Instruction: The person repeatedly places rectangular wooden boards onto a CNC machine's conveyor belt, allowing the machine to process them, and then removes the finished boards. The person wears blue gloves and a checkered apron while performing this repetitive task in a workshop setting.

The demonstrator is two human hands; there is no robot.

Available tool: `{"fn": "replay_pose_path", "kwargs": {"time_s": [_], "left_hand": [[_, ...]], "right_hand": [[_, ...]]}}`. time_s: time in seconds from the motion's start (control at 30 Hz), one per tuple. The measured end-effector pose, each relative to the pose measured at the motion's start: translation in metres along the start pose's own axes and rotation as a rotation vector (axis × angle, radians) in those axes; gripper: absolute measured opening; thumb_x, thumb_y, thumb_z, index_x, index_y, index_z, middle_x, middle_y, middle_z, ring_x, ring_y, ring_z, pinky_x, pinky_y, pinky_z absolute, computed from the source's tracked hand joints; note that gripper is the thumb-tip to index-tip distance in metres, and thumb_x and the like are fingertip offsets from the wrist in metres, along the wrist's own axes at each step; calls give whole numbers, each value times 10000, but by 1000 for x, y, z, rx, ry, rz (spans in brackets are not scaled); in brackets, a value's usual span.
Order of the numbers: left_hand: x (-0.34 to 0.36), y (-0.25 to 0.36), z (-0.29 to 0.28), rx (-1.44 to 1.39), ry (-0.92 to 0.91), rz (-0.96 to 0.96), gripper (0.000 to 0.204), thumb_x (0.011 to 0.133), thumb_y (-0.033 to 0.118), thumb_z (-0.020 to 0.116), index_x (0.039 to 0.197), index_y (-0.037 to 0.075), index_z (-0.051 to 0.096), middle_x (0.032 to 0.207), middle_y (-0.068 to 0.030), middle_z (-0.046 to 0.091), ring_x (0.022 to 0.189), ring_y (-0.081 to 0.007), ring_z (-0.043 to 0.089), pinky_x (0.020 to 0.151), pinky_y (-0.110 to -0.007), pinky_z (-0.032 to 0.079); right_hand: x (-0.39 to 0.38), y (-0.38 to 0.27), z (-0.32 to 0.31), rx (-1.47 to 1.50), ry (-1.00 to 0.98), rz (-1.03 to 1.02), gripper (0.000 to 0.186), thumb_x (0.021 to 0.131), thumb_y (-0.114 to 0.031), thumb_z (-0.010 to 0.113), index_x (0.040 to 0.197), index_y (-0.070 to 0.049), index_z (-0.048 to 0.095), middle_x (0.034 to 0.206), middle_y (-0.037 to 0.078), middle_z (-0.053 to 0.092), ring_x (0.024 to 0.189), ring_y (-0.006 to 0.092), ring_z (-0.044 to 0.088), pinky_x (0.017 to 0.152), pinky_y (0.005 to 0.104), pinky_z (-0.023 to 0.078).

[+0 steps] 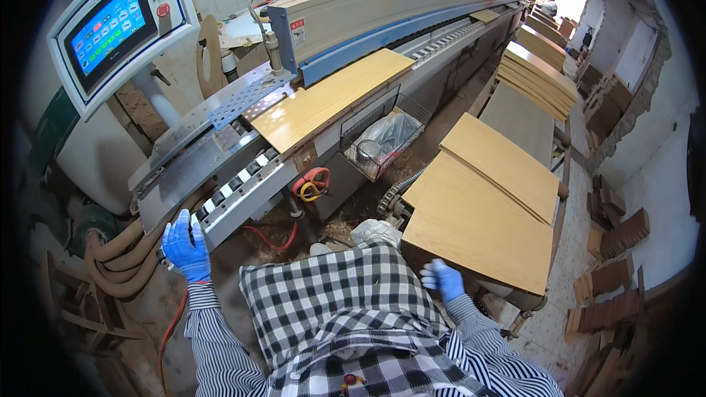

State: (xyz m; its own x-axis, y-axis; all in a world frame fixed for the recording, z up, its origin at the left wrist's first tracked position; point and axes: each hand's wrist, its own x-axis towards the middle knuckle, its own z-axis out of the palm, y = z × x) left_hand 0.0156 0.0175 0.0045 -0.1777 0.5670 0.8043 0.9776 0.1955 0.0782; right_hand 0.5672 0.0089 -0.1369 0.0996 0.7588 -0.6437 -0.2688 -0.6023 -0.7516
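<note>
My left hand [185,247], in a blue glove with pale fingertips, is at the near end of the machine's roller rail [246,180]. Its fingers are stretched out against the rail's end; whether they press on it I cannot tell. My right hand [443,279], gloved the same way, hangs beside the near edge of a stack of wood-grain panels [482,228]. Its fingers are loosely bent and apart, with nothing in them. A single wood-grain panel [334,99] lies on the machine bed, along the blue-edged beam [390,26].
A control screen [110,33] on a white panel stands at the left. A wire basket [386,136] with clear plastic hangs from the machine's side, near red and yellow loops [312,184]. More panel stacks [537,77] line the right. Another person [549,4] is far back.
</note>
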Motion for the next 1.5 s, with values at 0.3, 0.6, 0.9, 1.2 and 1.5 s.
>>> {"fn": "replay_pose_path", "kwargs": {"time_s": [0.3,0.6,0.9,1.2,1.5], "left_hand": [[2,2,-7,35,32,-13,268,897,240,611,1093,67,669,1041,-96,688,990,-264,621,999,-419,416],[1,3,-18,-69,-96,-54,358,842,277,646,1151,96,640,1161,-86,653,1088,-239,589,1065,-421,348],[1,43,-78,-325,-365,-10,689,828,532,631,1332,77,514,1375,-156,499,1334,-331,393,1166,-475,187],[-48,46,-141,-80,-436,50,711,783,633,625,1227,80,571,1324,-178,498,1309,-387,384,1113,-532,244],[-62,-18,-140,-23,-250,-213,607,752,406,751,1180,8,590,1306,-197,542,1274,-366,450,1062,-469,355]], "right_hand": [[31,24,-124,970,248,-140,409,807,-361,741,1126,-140,611,1148,60,641,1048,236,584,858,396,505],[-27,4,-120,616,-6,-294,241,870,-208,658,1093,-129,608,951,44,671,765,190,610,685,353,515],[-60,-65,35,277,-538,-408,241,922,-192,544,1089,-20,566,854,89,643,736,200,619,699,353,539],[-58,-89,252,90,-1101,-184,233,913,-157,606,1089,-11,561,846,76,648,750,181,623,711,336,548],[-69,-87,357,76,-988,170,283,907,-160,641,1139,-28,548,1000,121,657,816,225,684,824,409,587]]}}
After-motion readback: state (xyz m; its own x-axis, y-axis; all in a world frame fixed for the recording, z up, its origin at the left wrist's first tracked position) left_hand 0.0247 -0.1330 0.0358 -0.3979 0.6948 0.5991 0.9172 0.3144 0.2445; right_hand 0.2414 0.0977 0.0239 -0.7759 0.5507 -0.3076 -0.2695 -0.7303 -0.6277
